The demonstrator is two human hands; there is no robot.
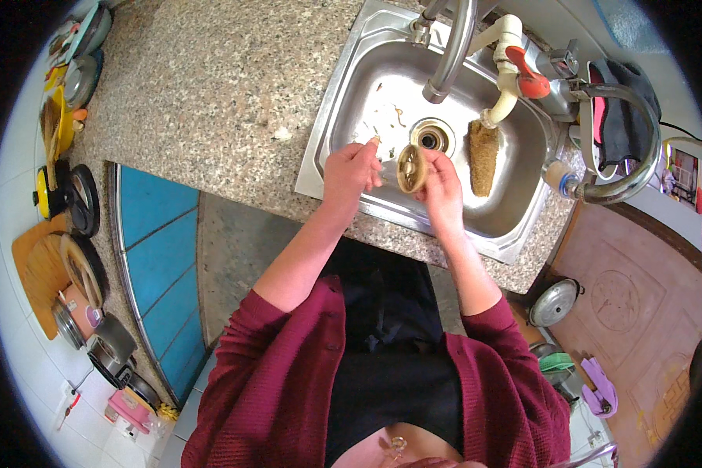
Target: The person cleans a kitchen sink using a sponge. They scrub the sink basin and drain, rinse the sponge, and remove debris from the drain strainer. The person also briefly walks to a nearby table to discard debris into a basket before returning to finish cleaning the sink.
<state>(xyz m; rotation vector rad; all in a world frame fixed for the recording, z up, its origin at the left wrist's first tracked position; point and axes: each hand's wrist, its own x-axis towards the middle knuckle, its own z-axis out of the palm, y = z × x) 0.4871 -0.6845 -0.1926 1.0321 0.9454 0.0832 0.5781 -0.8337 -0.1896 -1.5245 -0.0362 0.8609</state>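
Observation:
My right hand grips a small round strainer-like piece, tilted on its side, over the front of a stainless steel sink. Whitish bits show inside the piece. My left hand is beside it, fingers bent, with a small yellowish bit at the fingertips; whether it grips this bit is unclear. Behind the round piece lies the drain opening. Small scraps lie on the sink floor left of the drain. To the right, a brown bristly scrubber lies in the basin.
A curved metal faucet reaches over the sink from behind. White pipe with a red-handled valve comes down at the right, near a bent metal pipe. Granite counter extends left, with pans and cutting boards beyond.

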